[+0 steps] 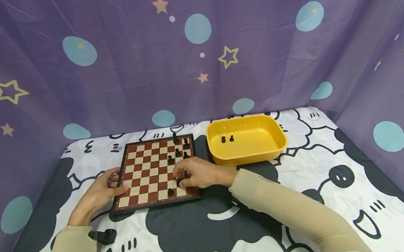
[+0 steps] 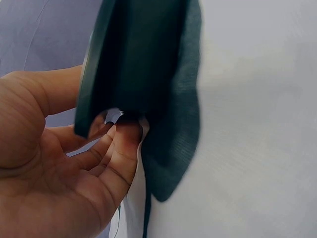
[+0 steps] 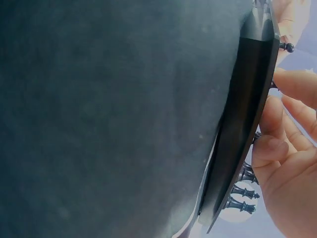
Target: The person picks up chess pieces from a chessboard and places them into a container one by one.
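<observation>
Purple curtain fabric (image 1: 138, 83) printed with stars and blue spots hangs at twelve o'clock in our head view, behind a white cloth (image 1: 337, 214) with black cartoon shapes. Towards eight o'clock we see a flat chessboard (image 1: 145, 165) of red-brown and cream squares with a dark rim. At its nine o'clock edge our left hand (image 1: 99, 190) grips it. At three o'clock our right hand (image 1: 201, 173) reaches over, thumb and forefinger curled round a small black chess piece (image 1: 178, 182) at the board's four o'clock; how firmly it is pinched, we cannot tell. One black pawn (image 1: 170, 192) stands at five o'clock, more black pieces (image 1: 177, 153) around two. Beyond the board, between two and three, sits a glossy yellow plastic basin (image 1: 247, 156), two little black pieces (image 1: 223, 139) at its nine o'clock.

From our left wrist, thumb and fingers straddle the board's edge at nine o'clock.

From our right wrist, the board stands edge-on; bent fingers at three o'clock partly hide the pieces.
</observation>
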Motion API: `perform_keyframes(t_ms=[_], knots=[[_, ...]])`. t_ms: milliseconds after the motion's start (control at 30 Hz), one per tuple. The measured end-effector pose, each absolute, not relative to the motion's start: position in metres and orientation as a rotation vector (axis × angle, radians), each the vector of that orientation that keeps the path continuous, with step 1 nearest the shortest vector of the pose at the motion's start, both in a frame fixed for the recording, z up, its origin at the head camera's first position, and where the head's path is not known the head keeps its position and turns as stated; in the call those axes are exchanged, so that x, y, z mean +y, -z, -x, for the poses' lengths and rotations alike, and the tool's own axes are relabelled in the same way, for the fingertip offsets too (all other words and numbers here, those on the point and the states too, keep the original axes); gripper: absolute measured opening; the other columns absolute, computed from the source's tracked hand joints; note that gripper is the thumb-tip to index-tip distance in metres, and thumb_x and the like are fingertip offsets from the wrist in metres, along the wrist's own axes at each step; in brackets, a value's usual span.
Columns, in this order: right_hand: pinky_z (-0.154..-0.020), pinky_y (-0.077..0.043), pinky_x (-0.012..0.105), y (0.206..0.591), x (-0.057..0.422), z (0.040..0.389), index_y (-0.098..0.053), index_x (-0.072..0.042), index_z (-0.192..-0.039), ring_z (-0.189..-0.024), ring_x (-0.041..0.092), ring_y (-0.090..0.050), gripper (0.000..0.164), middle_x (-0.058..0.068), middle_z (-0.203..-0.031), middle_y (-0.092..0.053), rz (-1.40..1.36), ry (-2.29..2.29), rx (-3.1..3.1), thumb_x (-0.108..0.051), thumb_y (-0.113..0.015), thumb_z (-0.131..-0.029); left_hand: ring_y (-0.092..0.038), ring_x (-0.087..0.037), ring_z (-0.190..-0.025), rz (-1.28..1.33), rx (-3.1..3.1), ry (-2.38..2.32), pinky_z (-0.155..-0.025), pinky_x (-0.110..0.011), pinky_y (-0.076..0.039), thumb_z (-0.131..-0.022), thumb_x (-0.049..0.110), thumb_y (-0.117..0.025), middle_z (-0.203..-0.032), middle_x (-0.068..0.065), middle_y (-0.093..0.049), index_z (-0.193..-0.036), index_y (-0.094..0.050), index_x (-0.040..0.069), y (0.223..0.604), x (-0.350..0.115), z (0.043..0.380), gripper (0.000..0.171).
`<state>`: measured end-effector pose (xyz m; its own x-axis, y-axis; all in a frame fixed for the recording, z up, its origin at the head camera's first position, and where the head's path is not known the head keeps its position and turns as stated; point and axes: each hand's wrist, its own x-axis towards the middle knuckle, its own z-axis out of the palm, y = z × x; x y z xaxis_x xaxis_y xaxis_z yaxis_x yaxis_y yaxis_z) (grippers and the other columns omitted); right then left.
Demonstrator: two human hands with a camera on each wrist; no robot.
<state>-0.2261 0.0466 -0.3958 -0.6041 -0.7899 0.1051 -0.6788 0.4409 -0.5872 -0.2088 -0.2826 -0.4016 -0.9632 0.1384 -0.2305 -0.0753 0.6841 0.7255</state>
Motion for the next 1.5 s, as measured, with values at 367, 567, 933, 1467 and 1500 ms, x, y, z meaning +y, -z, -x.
perform_keyframes(t_ms=[367,567,933,1467,1500], knots=[[-0.079,-0.045,0.019,0.3961,0.0449,0.2247,-0.064,-0.014,-0.114,-0.091,0.005,-0.057,0.024,-0.005,-0.105,-0.063,1.275,0.824,2.533,-0.019,-0.067,-0.091,-0.047,-0.036,-0.105,-0.062,2.66,-1.13,-0.082,-0.047,-0.043,-0.085,0.022,-0.073,-0.13,-0.029,-0.039,-0.148,-0.02,-0.005,0.4029,-0.2824,0.2112,0.087],[-0.077,-0.045,0.02,0.3957,0.043,0.2239,-0.065,-0.015,-0.111,-0.088,0.006,-0.056,0.02,-0.006,-0.102,-0.061,1.3,0.807,2.55,-0.019,-0.066,-0.091,-0.047,-0.038,-0.107,-0.057,2.656,-1.135,-0.084,-0.049,-0.043,-0.085,0.023,-0.073,-0.131,-0.029,-0.038,-0.149,-0.019,-0.005,0.4038,-0.2836,0.2107,0.088],[-0.071,-0.044,0.019,0.3957,0.0423,0.2234,-0.067,-0.016,-0.105,-0.079,0.003,-0.054,0.014,-0.008,-0.098,-0.061,1.322,0.816,2.547,-0.017,-0.066,-0.091,-0.049,-0.036,-0.106,-0.055,2.627,-1.163,-0.082,-0.045,-0.045,-0.085,0.02,-0.073,-0.13,-0.028,-0.039,-0.149,-0.019,-0.005,0.4037,-0.2841,0.2102,0.087],[-0.068,-0.043,0.019,0.3987,0.0426,0.2262,-0.068,-0.018,-0.098,-0.075,0.003,-0.053,0.008,-0.009,-0.093,-0.062,1.362,0.798,2.585,-0.018,-0.068,-0.09,-0.048,-0.038,-0.109,-0.062,2.6,-1.185,-0.085,-0.05,-0.044,-0.086,0.021,-0.072,-0.133,-0.029,-0.038,-0.149,-0.017,-0.004,0.4027,-0.2842,0.2099,0.088],[-0.068,-0.043,0.019,0.3987,0.0426,0.2262,-0.068,-0.019,-0.098,-0.075,0.003,-0.053,0.008,-0.009,-0.094,-0.062,1.36,0.796,2.586,-0.018,-0.068,-0.09,-0.048,-0.038,-0.109,-0.063,2.6,-1.184,-0.085,-0.05,-0.043,-0.086,0.021,-0.072,-0.132,-0.029,-0.038,-0.149,-0.017,-0.004,0.4026,-0.2842,0.21,0.089]])
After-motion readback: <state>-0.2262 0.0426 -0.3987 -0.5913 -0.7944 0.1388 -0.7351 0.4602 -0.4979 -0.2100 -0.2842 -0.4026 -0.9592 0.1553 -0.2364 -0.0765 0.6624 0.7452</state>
